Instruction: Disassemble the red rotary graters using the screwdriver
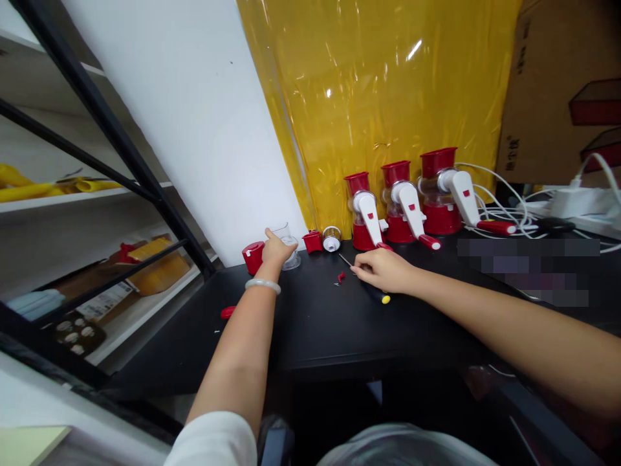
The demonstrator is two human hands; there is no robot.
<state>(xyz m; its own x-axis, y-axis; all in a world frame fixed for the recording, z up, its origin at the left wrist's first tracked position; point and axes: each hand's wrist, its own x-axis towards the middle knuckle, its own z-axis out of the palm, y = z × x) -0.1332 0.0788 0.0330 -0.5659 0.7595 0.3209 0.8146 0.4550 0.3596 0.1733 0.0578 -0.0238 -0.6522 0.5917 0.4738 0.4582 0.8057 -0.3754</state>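
Observation:
My left hand [277, 249] reaches to the back of the black table and grips a clear plastic housing [292, 261], its fingers partly hidden. Just left of it stands a red base [252, 257]. My right hand [381, 269] is closed on a screwdriver [345, 260]; the metal shaft points toward the back left, and the yellow handle end shows below the palm. Between the hands lie a small red part [341, 277] and tiny screws [336, 284]. Behind them sit a red hopper piece [312, 242] and a grater drum [332, 239] with a white end.
Three assembled red-and-white rotary graters [444, 194] stand along the back. White cables [509, 207] and a charger [572, 202] crowd the right. A red handle [228, 312] lies front left. A black-framed shelf [160, 200] rises at left; a cardboard box [543, 129] stands back right.

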